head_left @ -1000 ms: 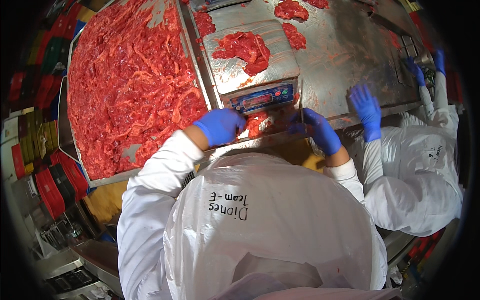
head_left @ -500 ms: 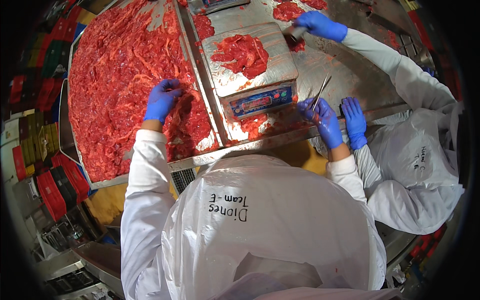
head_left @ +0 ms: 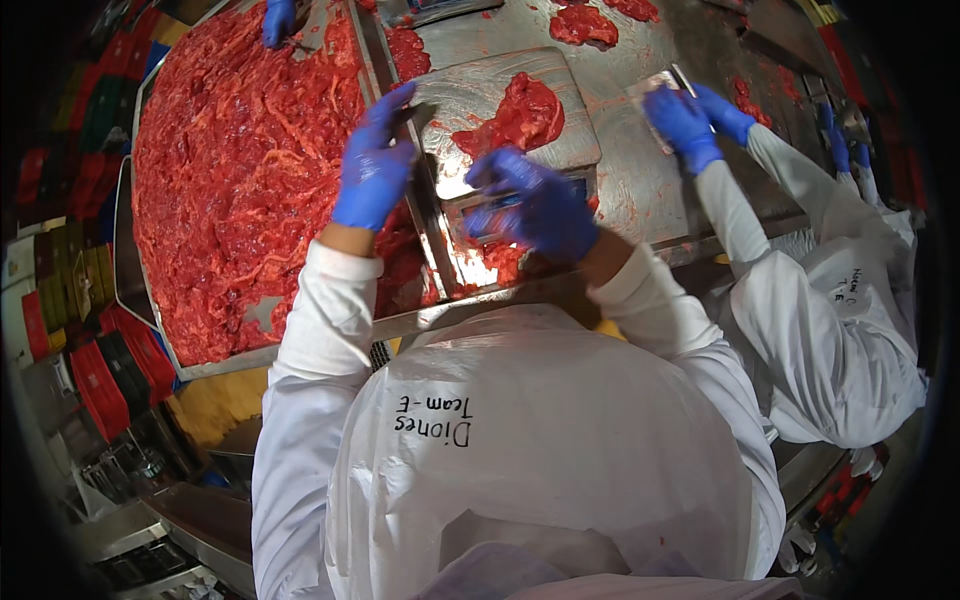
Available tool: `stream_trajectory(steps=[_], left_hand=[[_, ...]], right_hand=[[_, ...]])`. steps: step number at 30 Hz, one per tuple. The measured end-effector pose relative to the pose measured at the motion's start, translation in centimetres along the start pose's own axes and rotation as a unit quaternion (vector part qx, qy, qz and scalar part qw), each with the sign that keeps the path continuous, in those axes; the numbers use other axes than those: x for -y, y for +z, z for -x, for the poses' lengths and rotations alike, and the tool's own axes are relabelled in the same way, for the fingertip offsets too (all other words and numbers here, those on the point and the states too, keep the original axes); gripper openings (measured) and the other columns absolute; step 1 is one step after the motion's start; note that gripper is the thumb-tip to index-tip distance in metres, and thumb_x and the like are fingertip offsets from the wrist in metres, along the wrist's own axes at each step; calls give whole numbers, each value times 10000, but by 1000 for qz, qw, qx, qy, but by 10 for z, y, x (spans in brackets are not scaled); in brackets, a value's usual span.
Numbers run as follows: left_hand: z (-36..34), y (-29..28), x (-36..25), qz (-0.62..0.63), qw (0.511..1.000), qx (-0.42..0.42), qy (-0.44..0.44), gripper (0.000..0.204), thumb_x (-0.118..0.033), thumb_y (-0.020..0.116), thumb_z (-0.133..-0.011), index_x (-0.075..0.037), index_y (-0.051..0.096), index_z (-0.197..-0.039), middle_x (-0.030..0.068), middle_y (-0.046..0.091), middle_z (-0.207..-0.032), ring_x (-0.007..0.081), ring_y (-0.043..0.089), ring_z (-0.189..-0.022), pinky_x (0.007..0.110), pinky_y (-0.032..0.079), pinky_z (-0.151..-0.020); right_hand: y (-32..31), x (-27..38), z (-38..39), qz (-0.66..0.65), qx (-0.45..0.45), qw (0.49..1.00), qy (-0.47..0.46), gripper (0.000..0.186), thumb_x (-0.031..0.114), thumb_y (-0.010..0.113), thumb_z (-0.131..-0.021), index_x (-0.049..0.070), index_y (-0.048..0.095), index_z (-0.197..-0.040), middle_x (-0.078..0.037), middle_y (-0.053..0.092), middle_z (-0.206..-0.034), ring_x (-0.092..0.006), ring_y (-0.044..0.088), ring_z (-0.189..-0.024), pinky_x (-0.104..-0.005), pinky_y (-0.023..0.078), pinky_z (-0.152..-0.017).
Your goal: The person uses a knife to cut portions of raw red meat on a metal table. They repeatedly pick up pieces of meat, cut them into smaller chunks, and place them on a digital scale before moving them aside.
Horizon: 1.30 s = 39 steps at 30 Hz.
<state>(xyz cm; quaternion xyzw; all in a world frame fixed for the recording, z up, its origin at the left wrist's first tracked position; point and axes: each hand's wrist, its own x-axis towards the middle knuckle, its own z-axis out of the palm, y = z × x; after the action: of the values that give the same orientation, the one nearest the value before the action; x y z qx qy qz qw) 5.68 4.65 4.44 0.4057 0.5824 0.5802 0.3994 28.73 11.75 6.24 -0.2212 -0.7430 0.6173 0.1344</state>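
My left hand (head_left: 375, 165), in a blue glove, is over the metal rim between the meat tray (head_left: 125, 245) and the scale (head_left: 500, 75). Its fingers are apart and nothing shows in them. Red raw meat trimmings (head_left: 240, 190) fill the tray. My right hand (head_left: 540, 210), also blue-gloved, hovers in front of the scale and partly covers its display. Motion smears its fingers, so I cannot tell whether it holds anything. A piece of raw meat (head_left: 525, 115) lies on the scale's steel plate, just beyond my right hand.
To the right, a co-worker's gloved hands (head_left: 685, 125) work at a flat pale metal object (head_left: 655, 90) on the steel table (head_left: 625, 190). Another person's gloved hand (head_left: 279, 22) reaches into the tray's far end. More meat (head_left: 583, 25) lies at the back.
My left hand has left the meat and moved right toward the scale. My right hand has swung left; the scissors-like tool it held no longer shows. The meat on the scale has a different shape.
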Motion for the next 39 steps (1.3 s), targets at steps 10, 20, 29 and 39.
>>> stream_trajectory(steps=[10,20,29,39], left_hand=[[102,-13,7,-480,877,-20,15,458,-17,689,-797,-93,669,-1248,209,609,-1148,386,638,-1073,464,548,-909],[109,-53,20,-434,900,39,-27,185,-89,727,-795,-56,694,-974,206,662,-899,415,669,-832,456,546,-726],[2,19,-77,-41,991,122,-22,385,-80,794,-790,-42,673,-1154,55,666,-944,177,666,-907,300,548,-851],[145,-27,93,-560,821,89,-62,224,-158,740,-837,-89,667,-1037,218,641,-999,434,653,-949,524,546,-762]], right_hand=[[-97,-70,-63,244,-313,918,13,800,481,851,-833,13,527,-1396,-245,653,-1335,-409,669,-1174,-460,525,-1007],[-43,-172,126,107,-355,923,98,575,218,868,-838,20,596,-1305,-127,683,-1144,-255,688,-1032,-368,545,-921],[-22,-139,138,300,-267,911,98,575,254,879,-792,74,640,-1284,-136,691,-1136,-301,704,-1001,-401,567,-865],[-20,-145,140,337,-270,901,52,608,297,871,-804,91,614,-1315,-154,690,-1118,-352,690,-995,-433,569,-886]])
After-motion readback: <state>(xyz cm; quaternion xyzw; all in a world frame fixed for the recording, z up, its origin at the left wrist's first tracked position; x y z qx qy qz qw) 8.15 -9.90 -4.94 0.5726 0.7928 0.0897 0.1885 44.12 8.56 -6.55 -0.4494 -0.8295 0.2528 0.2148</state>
